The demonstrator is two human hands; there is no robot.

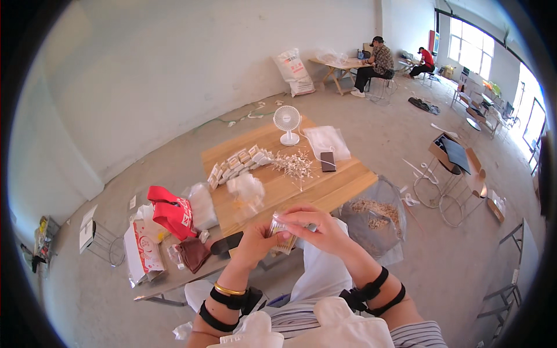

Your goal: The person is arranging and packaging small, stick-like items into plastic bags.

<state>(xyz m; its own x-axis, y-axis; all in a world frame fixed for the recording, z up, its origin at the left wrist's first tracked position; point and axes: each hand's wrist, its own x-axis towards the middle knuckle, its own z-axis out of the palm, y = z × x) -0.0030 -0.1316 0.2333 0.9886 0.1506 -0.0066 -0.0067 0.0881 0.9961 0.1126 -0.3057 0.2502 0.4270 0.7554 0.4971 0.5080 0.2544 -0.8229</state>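
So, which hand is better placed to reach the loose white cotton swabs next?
Probably the right hand: nearer the swabs, though it and the left hand both touch the clear plastic packet.

White walls [174, 64], grey floor [383, 133], wooden table [331, 190], bright windows [471, 42]

Head-worn fisheye, looking down and ahead

The wide camera sits above the person's bare left hand [259, 239] and bare right hand [318, 228]; their grip shows close, just below picture centre. Beyond the grip, the rectangular pale-wood tabletop [307, 196] lies near, and the tall white wall [191, 58] stands farther off.
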